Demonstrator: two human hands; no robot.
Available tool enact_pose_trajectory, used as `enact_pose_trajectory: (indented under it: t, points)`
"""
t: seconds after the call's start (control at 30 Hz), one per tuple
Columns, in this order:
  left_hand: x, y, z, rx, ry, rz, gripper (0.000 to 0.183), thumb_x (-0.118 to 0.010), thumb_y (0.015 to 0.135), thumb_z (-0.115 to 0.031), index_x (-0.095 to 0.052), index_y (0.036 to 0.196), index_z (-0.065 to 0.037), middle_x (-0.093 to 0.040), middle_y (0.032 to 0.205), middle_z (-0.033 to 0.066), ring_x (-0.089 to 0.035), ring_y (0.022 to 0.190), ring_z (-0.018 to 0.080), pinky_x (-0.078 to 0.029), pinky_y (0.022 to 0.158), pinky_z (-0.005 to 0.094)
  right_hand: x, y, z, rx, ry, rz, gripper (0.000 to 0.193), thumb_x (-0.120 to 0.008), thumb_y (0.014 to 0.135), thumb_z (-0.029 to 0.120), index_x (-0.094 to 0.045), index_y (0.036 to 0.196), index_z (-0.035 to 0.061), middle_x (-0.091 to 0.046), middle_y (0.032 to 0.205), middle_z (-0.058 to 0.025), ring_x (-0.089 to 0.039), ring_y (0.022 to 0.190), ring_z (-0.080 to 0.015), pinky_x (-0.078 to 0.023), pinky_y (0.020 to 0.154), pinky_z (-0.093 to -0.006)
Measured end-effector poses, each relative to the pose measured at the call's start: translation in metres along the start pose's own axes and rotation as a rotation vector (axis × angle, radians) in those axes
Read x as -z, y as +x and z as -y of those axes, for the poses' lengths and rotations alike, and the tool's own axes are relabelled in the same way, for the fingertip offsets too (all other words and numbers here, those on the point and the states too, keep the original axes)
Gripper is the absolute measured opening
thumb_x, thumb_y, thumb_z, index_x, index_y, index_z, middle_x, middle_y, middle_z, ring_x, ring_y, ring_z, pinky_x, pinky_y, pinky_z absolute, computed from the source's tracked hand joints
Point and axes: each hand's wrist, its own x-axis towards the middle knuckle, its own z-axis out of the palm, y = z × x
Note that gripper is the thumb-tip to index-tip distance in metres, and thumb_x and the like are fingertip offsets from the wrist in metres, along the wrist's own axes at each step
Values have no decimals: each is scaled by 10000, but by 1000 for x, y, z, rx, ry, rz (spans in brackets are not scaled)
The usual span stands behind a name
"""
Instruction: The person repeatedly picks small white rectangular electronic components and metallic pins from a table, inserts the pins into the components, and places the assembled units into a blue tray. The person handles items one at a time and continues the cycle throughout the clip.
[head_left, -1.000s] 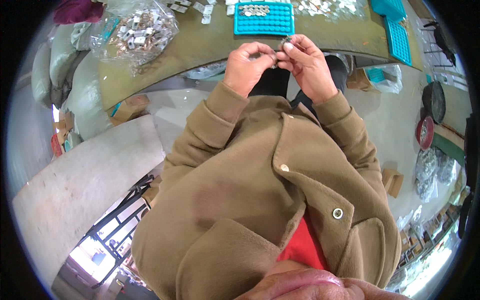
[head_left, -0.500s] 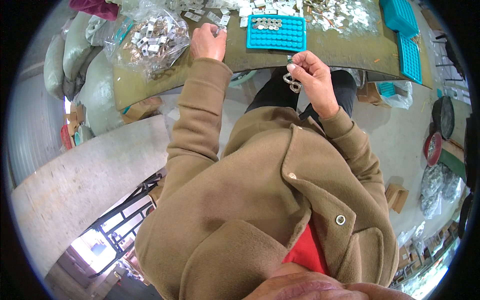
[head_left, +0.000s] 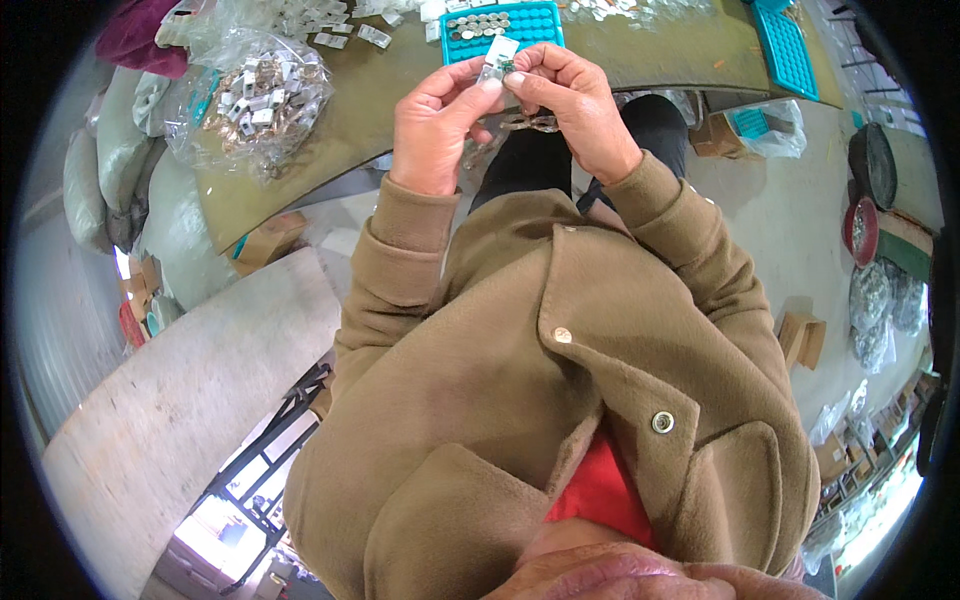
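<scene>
Both hands meet over the table's near edge, fingertips almost touching. My left hand [head_left: 436, 128] is closed, thumb against forefinger, on a small white plastic piece [head_left: 501, 50] with a clear part at its lower end. In my right hand [head_left: 578, 108], thumb and forefinger pinch a tiny green part [head_left: 508, 66], which looks like a circuit board. A looped, shiny strip [head_left: 530, 124] hangs below the right fingers, partly hidden. Right behind the hands lies a blue tray [head_left: 545, 35] with round hollows; several silvery discs [head_left: 478, 25] sit in its far rows.
A clear bag [head_left: 262, 100] of white and coppery pieces lies on the table [head_left: 360, 85] at left. Loose white pieces [head_left: 374, 36] are scattered along the back. Another blue tray [head_left: 785, 55] is at right, above a cardboard box [head_left: 718, 136]. Pale sacks [head_left: 125, 150] stand at left.
My left hand has come right from the loose pieces, bringing a white piece. My right hand has moved left and up to meet it, with the green part and looped strip.
</scene>
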Motion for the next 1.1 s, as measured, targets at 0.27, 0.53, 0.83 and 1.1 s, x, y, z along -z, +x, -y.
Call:
enact_pose_trajectory:
  t: [0.27, 0.53, 0.83, 1.1]
  points:
    - [20, 2, 11, 236, -349, 183, 297, -645, 897, -113, -608, 1188, -67, -656, 1005, 1, -597, 825, 58, -446, 584, 162, 1, -11, 6, 42, -46, -12, 63, -629, 876, 59, -619, 926, 22, -619, 785, 5, -505, 679, -43, -420, 629, -199]
    - [3, -4, 19, 191, -429, 33, 277, -627, 912, -75, -585, 1185, -54, -653, 999, 12, -632, 854, 63, -522, 620, 137, -4, -21, 11, -178, 244, -47, 61, -627, 899, 105, -637, 906, 46, -614, 765, 2, -524, 672, -56, -424, 644, -200]
    - [-7, -12, 15, -38, -189, -19, 276, -660, 885, -82, -625, 1158, -54, -676, 1060, 38, -667, 906, 127, -515, 645, 209, -2, -22, 5, -171, 247, -11, 24, -616, 905, 86, -612, 908, 62, -603, 762, 10, -507, 644, -55, -418, 607, -202]
    - [-14, -15, 13, -97, -73, -27, 319, -657, 894, -86, -623, 1207, -38, -689, 1035, 56, -674, 876, 129, -539, 639, 218, 4, -21, 11, -167, 177, 42, 36, -635, 890, 86, -614, 898, 58, -612, 785, 0, -569, 694, -68, -434, 610, -212]
